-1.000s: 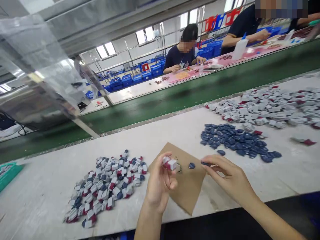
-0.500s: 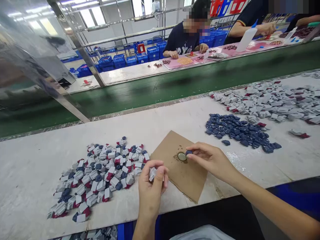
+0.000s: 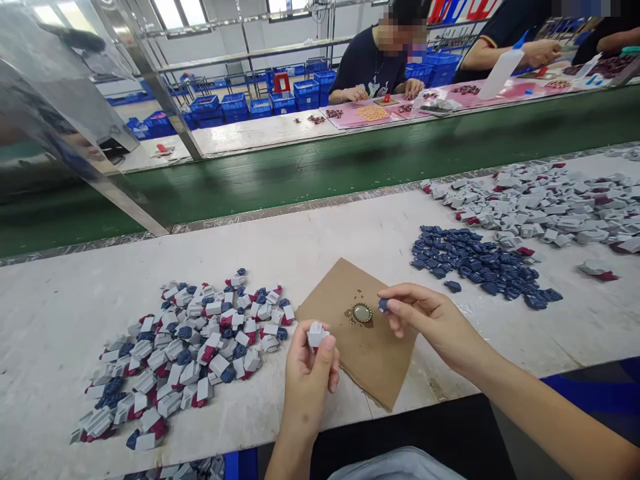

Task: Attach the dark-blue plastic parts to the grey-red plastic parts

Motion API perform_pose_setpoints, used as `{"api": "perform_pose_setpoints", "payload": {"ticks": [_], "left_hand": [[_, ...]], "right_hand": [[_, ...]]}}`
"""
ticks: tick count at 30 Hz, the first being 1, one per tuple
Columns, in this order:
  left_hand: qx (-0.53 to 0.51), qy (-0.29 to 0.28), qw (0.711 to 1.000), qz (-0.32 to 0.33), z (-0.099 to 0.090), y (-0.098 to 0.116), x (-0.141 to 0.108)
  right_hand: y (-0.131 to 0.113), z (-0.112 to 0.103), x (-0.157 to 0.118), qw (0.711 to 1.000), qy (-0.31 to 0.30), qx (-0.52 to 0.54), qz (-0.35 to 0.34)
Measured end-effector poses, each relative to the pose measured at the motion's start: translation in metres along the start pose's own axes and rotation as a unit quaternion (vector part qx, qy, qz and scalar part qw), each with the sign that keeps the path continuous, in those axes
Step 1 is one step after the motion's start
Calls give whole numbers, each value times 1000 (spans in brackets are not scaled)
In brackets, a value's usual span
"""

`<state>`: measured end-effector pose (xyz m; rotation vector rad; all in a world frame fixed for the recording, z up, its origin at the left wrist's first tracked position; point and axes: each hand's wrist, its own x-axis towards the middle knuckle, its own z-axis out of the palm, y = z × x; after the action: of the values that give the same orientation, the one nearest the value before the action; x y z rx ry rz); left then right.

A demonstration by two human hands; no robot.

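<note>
Between the thumb and fingers of my left hand point(image 3: 310, 373) is a grey piece point(image 3: 317, 335) with a little dark red at its lower edge. My right hand point(image 3: 425, 317) pinches a small dark blue piece point(image 3: 383, 305) just right of a round, gold-rimmed dish point(image 3: 361, 313). The dish sits on a square of brown cardboard point(image 3: 375, 360). To the left lies a pile of joined grey, red and blue pieces point(image 3: 200, 347). Loose dark blue pieces point(image 3: 475, 260) are heaped beyond my right hand.
Grey and red pieces point(image 3: 560, 203) spread over the back right of the white table point(image 3: 45, 320). Past it runs a green belt point(image 3: 280, 173). Across that, a person point(image 3: 373, 67) works near a white bottle point(image 3: 501, 75). A metal post point(image 3: 170, 107) stands at left.
My right hand has lifted the blue piece slightly away from the dish. In my left hand the grey piece has turned and shows more above the fingertips. The camera view has shifted slightly.
</note>
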<state>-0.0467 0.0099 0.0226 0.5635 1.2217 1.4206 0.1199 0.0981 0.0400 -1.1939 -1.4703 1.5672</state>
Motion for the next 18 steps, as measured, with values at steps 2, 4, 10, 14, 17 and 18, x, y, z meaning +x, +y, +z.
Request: {"api": "perform_pose_setpoints", "payload": {"ticks": [2, 4, 10, 14, 17, 18], "left_hand": [[12, -29, 999, -26, 4, -1, -1], [0, -52, 997, -55, 6, -1, -2], [25, -2, 998, -57, 10, 4, -2], [-38, 89, 995, -38, 15, 7, -1], [-66, 106, 992, -30, 17, 8, -2], [-67, 107, 992, -24, 18, 9, -2]], "right_hand": [[0, 1, -2, 1000, -13, -2, 5], [-2, 2, -3, 999, -31, -2, 13], [-9, 2, -3, 994, -49, -92, -22], [-7, 0, 1, 945, 30, -261, -192], [-4, 0, 5, 901, 38, -333, -277], [-3, 0, 6, 894, 25, -343, -286]]}}
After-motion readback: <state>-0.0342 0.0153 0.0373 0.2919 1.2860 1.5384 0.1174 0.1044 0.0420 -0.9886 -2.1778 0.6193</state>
